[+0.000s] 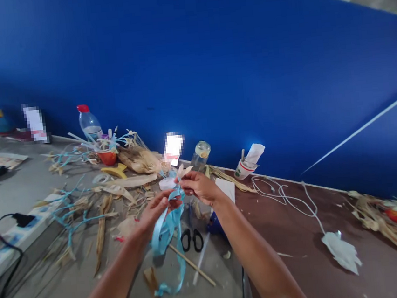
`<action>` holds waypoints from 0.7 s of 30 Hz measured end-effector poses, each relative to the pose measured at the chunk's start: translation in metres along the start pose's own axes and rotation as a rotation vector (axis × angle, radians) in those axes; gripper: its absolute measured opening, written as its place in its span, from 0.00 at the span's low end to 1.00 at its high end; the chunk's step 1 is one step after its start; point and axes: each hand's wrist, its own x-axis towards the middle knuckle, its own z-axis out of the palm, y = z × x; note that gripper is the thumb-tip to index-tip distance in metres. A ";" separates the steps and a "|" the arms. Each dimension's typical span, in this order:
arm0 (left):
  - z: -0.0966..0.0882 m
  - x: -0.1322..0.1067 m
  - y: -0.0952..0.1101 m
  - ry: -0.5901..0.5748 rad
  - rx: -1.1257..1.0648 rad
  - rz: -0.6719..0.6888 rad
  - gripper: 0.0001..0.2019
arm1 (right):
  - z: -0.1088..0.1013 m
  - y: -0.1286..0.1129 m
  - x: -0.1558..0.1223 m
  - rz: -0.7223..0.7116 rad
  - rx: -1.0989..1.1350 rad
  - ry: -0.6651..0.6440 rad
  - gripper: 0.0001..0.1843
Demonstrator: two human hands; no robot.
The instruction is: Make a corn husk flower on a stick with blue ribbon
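Note:
In the middle of the head view, my left hand is closed on a light blue ribbon, which hangs in loops down to the table. My right hand pinches the base of a small pale flower that looks made of dried husk. The ribbon's upper end meets the flower between my two hands, and fingers hide the joint. Below them lie black-handled scissors and a thin wooden stick.
Dried husks and blue-wrapped stems spread leftward. A white power strip lies at far left. Behind stand a red-capped bottle, a glass jar and a paper cup. A white cable curls at right.

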 end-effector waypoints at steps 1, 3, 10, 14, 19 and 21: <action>0.000 -0.002 0.001 -0.015 -0.027 -0.031 0.20 | 0.002 0.004 0.002 0.004 -0.001 -0.018 0.12; 0.000 -0.003 0.004 -0.024 -0.107 -0.093 0.19 | 0.004 0.011 0.005 0.010 0.035 -0.022 0.13; 0.007 -0.004 0.009 -0.022 -0.146 -0.140 0.11 | 0.001 0.028 0.008 0.055 0.211 -0.040 0.16; 0.010 -0.004 0.008 0.019 -0.146 -0.144 0.11 | 0.002 0.031 0.009 0.076 0.221 -0.029 0.16; 0.008 -0.003 0.006 0.053 -0.110 -0.075 0.10 | 0.005 0.036 0.012 0.119 0.218 -0.056 0.17; 0.007 -0.002 0.006 0.057 -0.096 -0.055 0.09 | 0.005 0.040 0.014 0.118 0.245 -0.063 0.16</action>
